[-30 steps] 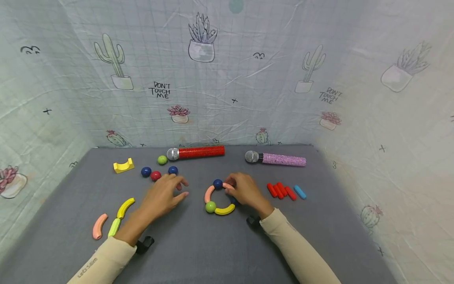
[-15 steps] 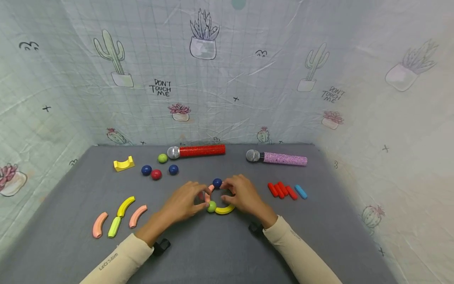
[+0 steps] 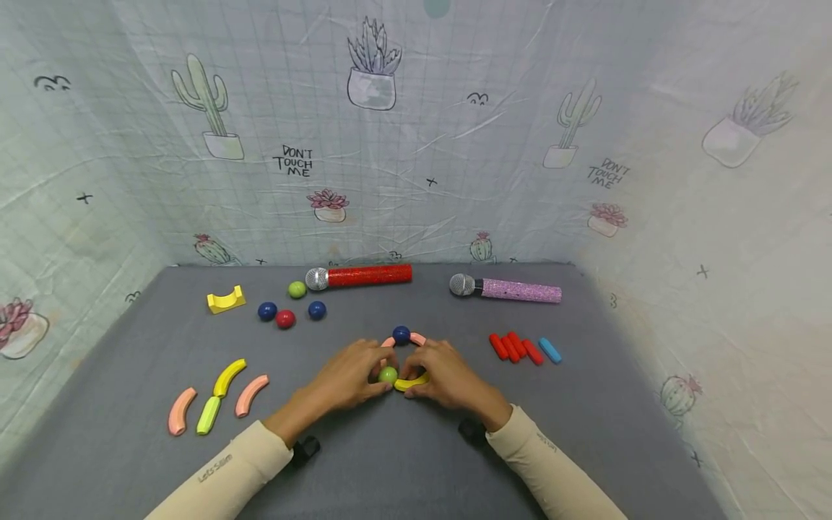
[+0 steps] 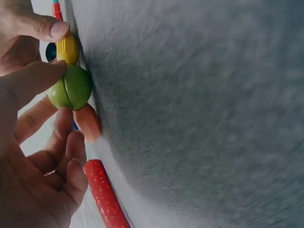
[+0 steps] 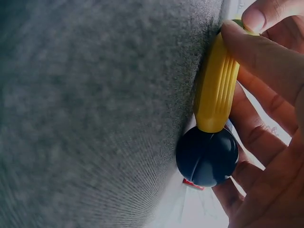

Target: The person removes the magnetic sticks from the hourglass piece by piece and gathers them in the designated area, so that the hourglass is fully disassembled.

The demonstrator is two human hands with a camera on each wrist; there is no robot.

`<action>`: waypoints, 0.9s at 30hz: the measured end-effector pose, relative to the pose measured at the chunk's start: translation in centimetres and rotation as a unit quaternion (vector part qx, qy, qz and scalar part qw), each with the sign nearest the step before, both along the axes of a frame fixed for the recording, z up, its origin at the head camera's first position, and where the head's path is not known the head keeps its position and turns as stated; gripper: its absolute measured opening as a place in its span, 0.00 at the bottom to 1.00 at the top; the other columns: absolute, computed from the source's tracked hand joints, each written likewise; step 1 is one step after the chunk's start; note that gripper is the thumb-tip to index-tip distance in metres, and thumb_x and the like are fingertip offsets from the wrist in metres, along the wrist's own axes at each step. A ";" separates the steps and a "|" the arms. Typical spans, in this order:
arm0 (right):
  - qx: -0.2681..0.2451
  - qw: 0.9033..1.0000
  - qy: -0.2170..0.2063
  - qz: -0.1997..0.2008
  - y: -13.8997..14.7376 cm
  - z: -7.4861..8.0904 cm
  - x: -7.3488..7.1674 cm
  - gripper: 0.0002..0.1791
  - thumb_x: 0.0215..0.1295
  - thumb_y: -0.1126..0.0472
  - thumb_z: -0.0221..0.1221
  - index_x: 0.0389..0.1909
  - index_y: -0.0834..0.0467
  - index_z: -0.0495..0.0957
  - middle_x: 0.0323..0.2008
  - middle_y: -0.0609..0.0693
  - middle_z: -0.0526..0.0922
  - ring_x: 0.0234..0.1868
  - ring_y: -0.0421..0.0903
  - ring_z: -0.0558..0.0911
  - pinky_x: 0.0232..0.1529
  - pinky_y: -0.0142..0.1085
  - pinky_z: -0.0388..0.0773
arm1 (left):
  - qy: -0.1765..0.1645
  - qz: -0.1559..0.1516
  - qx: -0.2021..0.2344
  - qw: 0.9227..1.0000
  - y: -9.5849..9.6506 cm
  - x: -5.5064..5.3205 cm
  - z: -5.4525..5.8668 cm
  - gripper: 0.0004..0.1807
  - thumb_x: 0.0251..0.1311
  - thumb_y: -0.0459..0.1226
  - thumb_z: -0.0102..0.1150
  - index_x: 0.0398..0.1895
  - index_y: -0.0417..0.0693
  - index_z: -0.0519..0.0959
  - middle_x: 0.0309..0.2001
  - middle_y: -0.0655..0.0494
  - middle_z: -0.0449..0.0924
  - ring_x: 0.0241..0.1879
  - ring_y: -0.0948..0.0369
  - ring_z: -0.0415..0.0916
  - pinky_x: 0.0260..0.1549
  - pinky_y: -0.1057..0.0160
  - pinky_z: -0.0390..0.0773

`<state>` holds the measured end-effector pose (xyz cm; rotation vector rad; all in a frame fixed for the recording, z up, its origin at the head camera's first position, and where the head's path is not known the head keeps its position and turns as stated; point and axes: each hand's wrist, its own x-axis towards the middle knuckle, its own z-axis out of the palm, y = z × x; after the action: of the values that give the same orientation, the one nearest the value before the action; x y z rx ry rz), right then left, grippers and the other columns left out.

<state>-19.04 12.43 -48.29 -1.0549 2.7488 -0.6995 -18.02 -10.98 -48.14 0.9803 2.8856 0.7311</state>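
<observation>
A ring of curved sticks and balls lies on the grey table between the hands. My left hand (image 3: 351, 375) pinches its green ball (image 3: 388, 375) between thumb and fingers. My right hand (image 3: 448, 372) pinches the yellow curved stick (image 3: 411, 382) near the end that meets the green ball. In the right wrist view, a dark blue ball (image 5: 207, 156) touches that stick's other end; the right hand hides it in the head view. Another blue ball (image 3: 401, 334) tops the ring between two pink curved sticks (image 3: 418, 339), both partly covered by fingers.
Loose pink, yellow and lime sticks (image 3: 209, 415) lie at left. Blue, red and green balls (image 3: 285, 318) and a yellow cradle-shaped block (image 3: 226, 300) sit behind. A red microphone (image 3: 370, 276) and a pink one (image 3: 520, 290) lie at the back; short red sticks (image 3: 513, 347) lie right.
My left hand has moved right from beside the loose balls to the ring and taken the green ball. My right hand has shifted from the upper pink stick down to the yellow one.
</observation>
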 end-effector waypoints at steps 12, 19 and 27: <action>-0.047 0.999 -0.011 -0.004 2.0 0.3 -0.3 0.23 0.56 0.55 0.81 0.53 0.50 0.89 0.49 0.42 0.90 0.51 0.44 0.80 0.60 0.46 0.75 | 0.050 0.067 -0.041 0.996 -0.1 -0.4 0.3 0.26 0.59 0.39 0.79 0.61 0.52 0.84 0.44 0.53 0.83 0.44 0.55 0.78 0.44 0.51 0.81; -0.030 0.998 -0.014 -0.044 4.2 1.2 -1.0 0.20 0.60 0.65 0.77 0.54 0.51 0.89 0.47 0.46 0.87 0.47 0.46 0.81 0.52 0.43 0.77 | 0.065 0.045 -0.036 0.996 1.8 0.6 0.6 0.21 0.58 0.45 0.80 0.54 0.55 0.87 0.44 0.56 0.82 0.43 0.58 0.76 0.41 0.55 0.80; -0.057 0.997 -0.032 -0.038 3.8 0.7 -1.2 0.19 0.60 0.65 0.76 0.53 0.54 0.88 0.46 0.48 0.88 0.46 0.44 0.86 0.50 0.44 0.85 | 0.071 -0.017 -0.060 0.995 3.9 0.2 -0.3 0.21 0.58 0.45 0.80 0.53 0.53 0.87 0.41 0.59 0.80 0.40 0.61 0.72 0.40 0.59 0.77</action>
<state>-20.22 16.24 -47.54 -0.9337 2.7354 -0.8937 -17.82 -7.07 -48.42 1.1072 2.9824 0.4965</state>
